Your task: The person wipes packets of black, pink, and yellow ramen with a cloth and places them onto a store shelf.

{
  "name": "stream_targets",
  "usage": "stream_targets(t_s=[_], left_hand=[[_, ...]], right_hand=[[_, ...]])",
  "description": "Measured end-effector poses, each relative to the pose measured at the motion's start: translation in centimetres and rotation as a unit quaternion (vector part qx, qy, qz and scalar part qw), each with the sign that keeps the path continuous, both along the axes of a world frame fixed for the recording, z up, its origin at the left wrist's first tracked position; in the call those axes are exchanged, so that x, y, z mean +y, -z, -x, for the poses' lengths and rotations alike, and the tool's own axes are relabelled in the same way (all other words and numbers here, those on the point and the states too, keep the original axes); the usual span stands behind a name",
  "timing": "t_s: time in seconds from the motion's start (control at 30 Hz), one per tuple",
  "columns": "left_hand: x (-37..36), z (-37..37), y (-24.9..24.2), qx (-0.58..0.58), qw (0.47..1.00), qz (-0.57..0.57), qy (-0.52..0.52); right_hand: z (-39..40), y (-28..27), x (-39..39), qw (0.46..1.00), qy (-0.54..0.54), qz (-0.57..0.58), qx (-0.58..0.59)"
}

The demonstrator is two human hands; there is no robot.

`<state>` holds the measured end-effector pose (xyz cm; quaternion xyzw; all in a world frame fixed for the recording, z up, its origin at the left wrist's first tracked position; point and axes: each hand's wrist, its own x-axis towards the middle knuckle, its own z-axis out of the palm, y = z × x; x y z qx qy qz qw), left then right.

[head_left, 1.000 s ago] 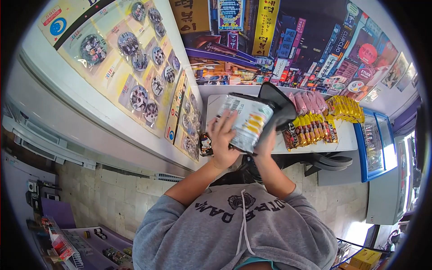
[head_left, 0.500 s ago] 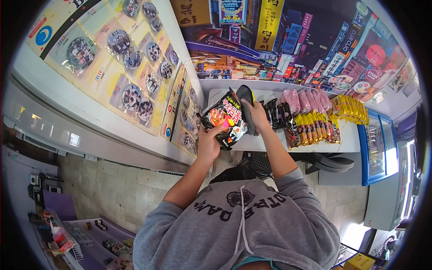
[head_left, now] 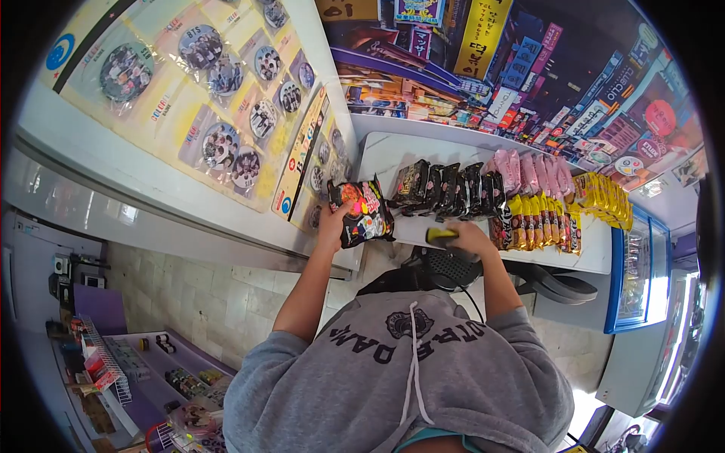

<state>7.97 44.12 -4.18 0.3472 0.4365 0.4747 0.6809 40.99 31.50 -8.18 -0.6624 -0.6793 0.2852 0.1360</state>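
Note:
My left hand [head_left: 332, 226] grips the left side of a black instant noodle packet [head_left: 368, 215] with a colourful printed front, held at the table's front edge. My right hand [head_left: 470, 238] is closed around a dark object with a yellow-green part [head_left: 440, 235], just in front of the table. Motion smears this hand, and I cannot make out the object's kind. Behind it, a row of black noodle packets [head_left: 472, 189] stands on the white table [head_left: 385, 151]. Pink packets [head_left: 507, 172] and brown-and-yellow packets [head_left: 529, 223] stand to their right.
Yellow packets [head_left: 600, 198] stand at the table's right end, beside a blue-framed glass case [head_left: 638, 268]. A white panel with round badges [head_left: 127, 72] rises on the left. Below the table is a black chair [head_left: 451, 266]. A purple shelf [head_left: 143, 377] is at lower left.
The dark object has moved off the noodle packet, down and right with my right hand. My left hand has drawn the packet slightly left. More of the black packets and table now show.

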Motion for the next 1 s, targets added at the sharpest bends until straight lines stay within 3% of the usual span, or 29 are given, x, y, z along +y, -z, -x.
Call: stream_targets(t_s=[0.07, 0.13, 0.17, 0.23, 0.27, 0.33, 0.37, 0.4, 0.47, 0.5, 0.53, 0.63, 0.77, 0.87, 0.93, 0.97, 1.0], left_hand=[[0.3, 0.3, 2.3, 0.075, 0.995, 0.051, 0.05], [0.9, 0.2, 1.9, 0.104, 0.988, 0.057, 0.099], [1.5, 0.0, 1.6, 0.17, 0.972, 0.052, 0.156], [2.4, -0.7, -0.9, 0.25, 0.929, 0.052, 0.266], [3.7, -0.7, -0.3, 0.251, 0.929, 0.054, 0.266], [6.4, -0.9, 0.8, 0.383, 0.829, -0.008, 0.407], [7.3, -1.3, 1.0, 0.452, 0.777, -0.053, 0.435], [8.0, -1.9, 0.9, 0.452, 0.777, -0.053, 0.435], [9.3, -3.7, 0.7, 0.589, 0.568, -0.216, 0.533], [10.8, -4.3, 2.5, 0.56, 0.534, -0.202, 0.6], [11.1, -4.9, 2.6, 0.56, 0.533, -0.203, 0.601], [12.3, -7.3, 3.8, 0.587, 0.416, -0.185, 0.67], [13.9, -8.2, 7.3, 0.57, 0.42, -0.126, 0.695], [14.1, -7.6, 9.7, 0.575, 0.442, -0.206, 0.657], [12.5, -7.2, 8.2, 0.642, 0.503, -0.224, 0.533], [11.8, -6.7, 8.2, 0.64, 0.503, -0.223, 0.537], [11.1, -6.0, 8.3, 0.647, 0.552, -0.285, 0.442]], right_hand=[[-0.7, 2.8, -1.3, 0.997, -0.045, 0.004, -0.055], [-1.1, 4.3, -2.5, 0.985, 0.003, 0.008, -0.172], [-1.5, 5.2, -2.9, 0.985, 0.004, 0.01, -0.172], [-1.9, 6.3, -3.6, 0.972, 0.025, -0.124, -0.196], [-1.8, 6.8, -3.8, 0.973, 0.024, -0.123, -0.195], [-0.8, 6.3, -3.7, 0.942, 0.149, -0.145, -0.264], [-0.4, 5.8, -3.6, 0.942, 0.149, -0.145, -0.264], [0.1, 4.9, -3.4, 0.932, 0.211, -0.11, -0.274], [0.0, 5.2, -3.3, 0.917, 0.273, -0.073, -0.282], [-0.4, 6.4, -3.3, 0.924, 0.301, -0.07, -0.227], [-0.6, 6.9, -3.4, 0.926, 0.328, -0.068, -0.172], [-0.8, 7.5, -3.4, 0.927, 0.346, -0.058, -0.134], [0.2, 6.6, -3.4, 0.915, 0.374, -0.081, -0.127], [1.9, 4.9, -3.1, 0.92, 0.365, -0.112, -0.086], [3.2, 4.7, -2.2, 0.95, 0.276, -0.144, -0.03], [4.2, 4.7, -1.4, 0.964, 0.237, -0.124, 0.009], [5.3, 4.9, -0.4, 0.974, 0.196, -0.104, 0.049]])
